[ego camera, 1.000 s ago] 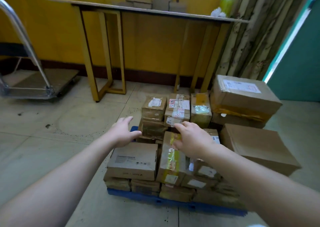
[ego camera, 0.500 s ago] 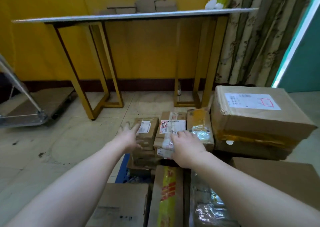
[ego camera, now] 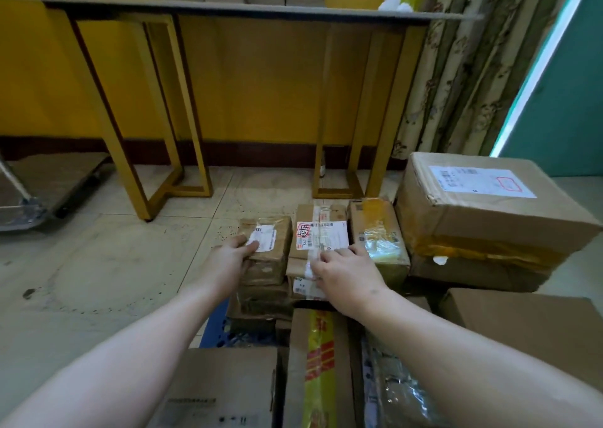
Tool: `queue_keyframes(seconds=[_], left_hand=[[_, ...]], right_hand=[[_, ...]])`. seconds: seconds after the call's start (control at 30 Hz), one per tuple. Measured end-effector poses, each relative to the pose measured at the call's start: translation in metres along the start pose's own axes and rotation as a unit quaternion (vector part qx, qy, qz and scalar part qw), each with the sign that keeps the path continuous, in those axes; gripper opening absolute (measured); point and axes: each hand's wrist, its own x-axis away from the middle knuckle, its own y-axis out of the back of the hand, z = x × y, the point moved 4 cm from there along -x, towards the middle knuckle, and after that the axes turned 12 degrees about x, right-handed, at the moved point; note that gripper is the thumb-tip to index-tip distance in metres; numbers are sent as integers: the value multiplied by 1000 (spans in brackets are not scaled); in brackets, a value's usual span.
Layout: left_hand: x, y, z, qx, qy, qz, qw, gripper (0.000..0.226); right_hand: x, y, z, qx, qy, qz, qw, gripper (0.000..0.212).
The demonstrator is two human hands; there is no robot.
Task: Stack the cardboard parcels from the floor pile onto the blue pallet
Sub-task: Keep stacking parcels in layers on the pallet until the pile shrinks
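1. Since the earlier frames both hands have moved forward over the near parcels to the far row. The left hand (ego camera: 228, 261) has closed in on the small labelled parcel (ego camera: 266, 248), and the right hand (ego camera: 346, 271) now sits on the middle parcel (ego camera: 321, 241).
2. The left hand grips that small parcel at its near left corner, thumb on top by the white label, fingers down the side.
3. The right hand presses on the middle parcel's near top edge with its fingers bent but not wrapped round anything.
4. This two-handed hold looks meant to nudge the far row tight and square, so that later layers sit flat.
5. Both parcels lie directly under the fingertips, side by side, on lower boxes stacked on the blue pallet (ego camera: 215, 326), of which only a strip shows. The yellow-taped parcel (ego camera: 375, 232) stands just right of the right hand.
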Motion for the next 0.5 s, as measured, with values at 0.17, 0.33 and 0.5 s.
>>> queue_keyframes(seconds=[0.17,0.33,0.5], left_hand=[[8,3,5,-72,-13,4,997,48],[-1,7,-19,-78,13,36,996,60],[-6,-18,-59,-124,-3,168,978,79]], right_hand=[[6,4,3,-30,2,-4,1000,39],[5,16,-32,-118,-113,-25,986,47],[9,-5,-56,-121,-201,130,963,51]])
